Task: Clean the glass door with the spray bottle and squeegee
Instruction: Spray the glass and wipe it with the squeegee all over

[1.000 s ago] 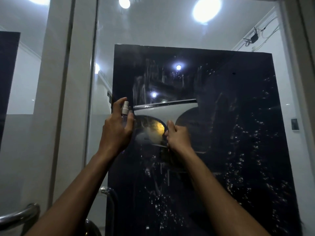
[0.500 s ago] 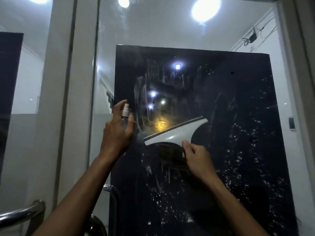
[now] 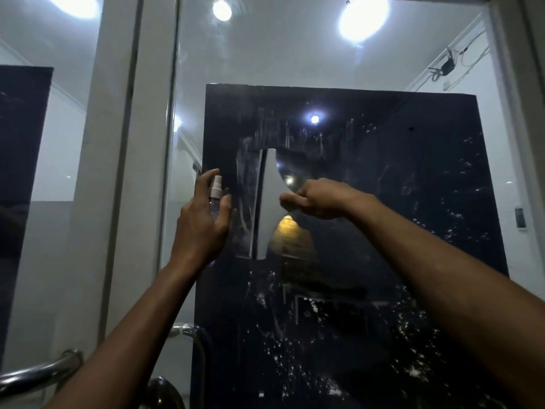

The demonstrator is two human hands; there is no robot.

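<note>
Against the glass door [image 3: 295, 54], both arms are raised and two tools are held near the centre of the view. A white squeegee [image 3: 269, 202] is held upright, its long blade edge vertical and facing 9 o'clock, laid against the glass over the dark panel [image 3: 383, 202] seen behind the pane. The handle of the squeegee is gripped by the right hand [image 3: 320, 199], which lies at 3 o'clock of the blade with the fingers curled round the handle and the thumb on top. A small spray bottle [image 3: 216, 191] with a white nozzle is held upright at 9 o'clock of the squeegee, just beside it but apart from it. The bottle is enclosed by the left hand [image 3: 203, 222], fingers and thumb wrapped narrowly round its body; the forefinger is raised beside the nozzle. Streaks and droplets are visible on the glass from 12 o'clock to 6 o'clock of the squeegee. A metal door handle [image 3: 41, 373] is seen at 8 o'clock.
</note>
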